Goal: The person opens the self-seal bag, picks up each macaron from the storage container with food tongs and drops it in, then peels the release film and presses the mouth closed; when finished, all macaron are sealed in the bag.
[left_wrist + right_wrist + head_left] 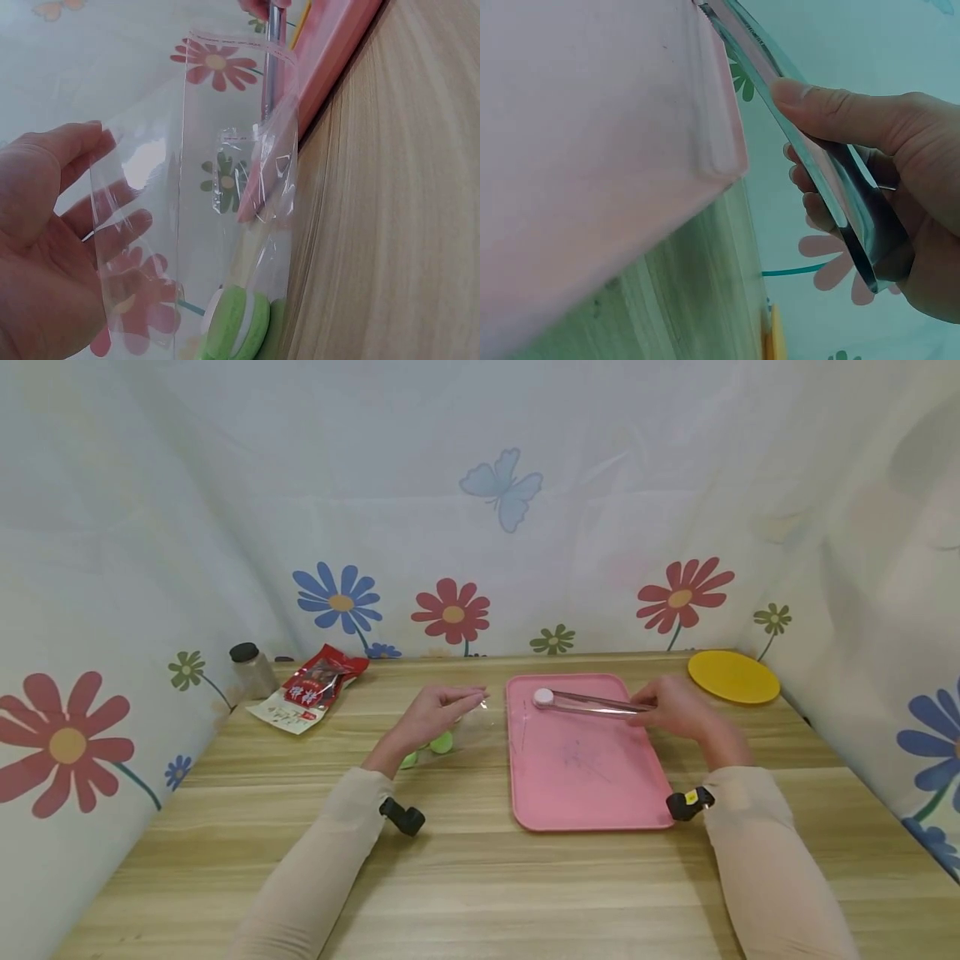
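My left hand (431, 720) holds a clear plastic bag (139, 240) by its edge, left of the pink tray (592, 793). Inside the bag, towards its bottom, are green macarons (238, 326) with white filling. My right hand (678, 708) grips metal tongs (596, 704), its thumb on one arm in the right wrist view. At the far end of the tongs, a pale pinkish-white round piece (543, 697), probably a macaron, sits between the tips. It is over the tray's far left part; whether it touches the tray I cannot tell.
A yellow plate (733, 677) lies at the back right. At the back left are a red and white snack packet (311, 689) and a jar with a black lid (253, 670). A flowered curtain (420, 510) hangs behind the wooden table (450, 893).
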`<state>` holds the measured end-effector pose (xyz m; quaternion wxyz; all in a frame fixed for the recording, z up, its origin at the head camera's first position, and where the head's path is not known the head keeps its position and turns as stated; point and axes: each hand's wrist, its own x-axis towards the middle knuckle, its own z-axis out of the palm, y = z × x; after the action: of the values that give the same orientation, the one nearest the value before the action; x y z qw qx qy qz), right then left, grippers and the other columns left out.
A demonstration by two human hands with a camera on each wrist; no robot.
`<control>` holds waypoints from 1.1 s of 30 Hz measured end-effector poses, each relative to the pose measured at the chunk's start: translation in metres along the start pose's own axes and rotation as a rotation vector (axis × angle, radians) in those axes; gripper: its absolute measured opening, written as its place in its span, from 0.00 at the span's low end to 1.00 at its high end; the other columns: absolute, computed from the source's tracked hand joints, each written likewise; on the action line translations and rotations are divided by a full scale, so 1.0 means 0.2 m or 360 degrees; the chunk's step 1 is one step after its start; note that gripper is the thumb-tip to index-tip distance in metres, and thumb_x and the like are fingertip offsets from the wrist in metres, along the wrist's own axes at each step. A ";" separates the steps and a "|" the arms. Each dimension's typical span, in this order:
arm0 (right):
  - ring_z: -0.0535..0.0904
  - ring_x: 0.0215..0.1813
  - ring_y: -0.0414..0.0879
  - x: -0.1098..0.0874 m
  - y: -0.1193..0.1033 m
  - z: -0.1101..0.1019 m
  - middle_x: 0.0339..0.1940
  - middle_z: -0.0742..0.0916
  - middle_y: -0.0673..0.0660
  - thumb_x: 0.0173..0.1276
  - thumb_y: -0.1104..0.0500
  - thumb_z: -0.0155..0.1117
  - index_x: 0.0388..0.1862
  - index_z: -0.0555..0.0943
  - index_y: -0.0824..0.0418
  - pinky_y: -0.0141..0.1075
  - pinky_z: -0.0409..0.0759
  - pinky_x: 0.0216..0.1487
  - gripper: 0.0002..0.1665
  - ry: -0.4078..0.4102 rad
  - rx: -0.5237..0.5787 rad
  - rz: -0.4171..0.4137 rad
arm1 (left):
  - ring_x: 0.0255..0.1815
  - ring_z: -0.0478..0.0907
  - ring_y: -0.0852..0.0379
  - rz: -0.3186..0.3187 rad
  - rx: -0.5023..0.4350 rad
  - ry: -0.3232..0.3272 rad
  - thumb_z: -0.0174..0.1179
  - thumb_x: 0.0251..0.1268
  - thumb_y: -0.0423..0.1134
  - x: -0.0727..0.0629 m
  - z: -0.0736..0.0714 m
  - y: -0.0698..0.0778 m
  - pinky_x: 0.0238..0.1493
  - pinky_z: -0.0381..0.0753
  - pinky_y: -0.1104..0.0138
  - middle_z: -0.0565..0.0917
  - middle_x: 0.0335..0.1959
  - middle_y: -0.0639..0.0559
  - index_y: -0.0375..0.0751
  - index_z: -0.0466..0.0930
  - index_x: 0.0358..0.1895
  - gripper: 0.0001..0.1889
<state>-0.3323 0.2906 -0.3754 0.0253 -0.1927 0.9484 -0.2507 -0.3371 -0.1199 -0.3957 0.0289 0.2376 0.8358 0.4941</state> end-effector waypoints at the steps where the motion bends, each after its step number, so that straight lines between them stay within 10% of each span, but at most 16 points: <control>1: 0.77 0.31 0.47 0.00 0.00 0.00 0.31 0.88 0.53 0.61 0.61 0.76 0.45 0.88 0.67 0.38 0.80 0.36 0.15 -0.0002 -0.0001 0.0012 | 0.69 0.72 0.55 0.0000 -0.0002 0.0000 0.60 0.72 0.54 0.00 0.00 0.00 0.67 0.72 0.54 0.79 0.65 0.56 0.47 0.83 0.60 0.22; 14: 0.79 0.33 0.49 -0.03 -0.01 -0.03 0.33 0.89 0.53 0.62 0.61 0.75 0.46 0.88 0.68 0.38 0.82 0.37 0.15 0.0023 0.0093 0.0030 | 0.68 0.72 0.56 -0.0021 -0.0034 0.0022 0.60 0.72 0.54 0.00 0.00 0.00 0.67 0.72 0.55 0.79 0.65 0.56 0.47 0.83 0.60 0.22; 33: 0.78 0.31 0.44 -0.18 -0.28 -0.22 0.31 0.85 0.47 0.58 0.56 0.79 0.45 0.90 0.59 0.34 0.81 0.32 0.17 0.0063 -0.0018 -0.0372 | 0.67 0.74 0.55 -0.0021 -0.0059 0.0035 0.60 0.72 0.54 -0.01 0.00 0.01 0.65 0.74 0.54 0.81 0.62 0.57 0.46 0.83 0.60 0.22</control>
<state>-0.2855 0.2800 -0.3122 -0.0241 -0.2972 0.9211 -0.2502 -0.3343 -0.1199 -0.3941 0.0273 0.2262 0.8284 0.5118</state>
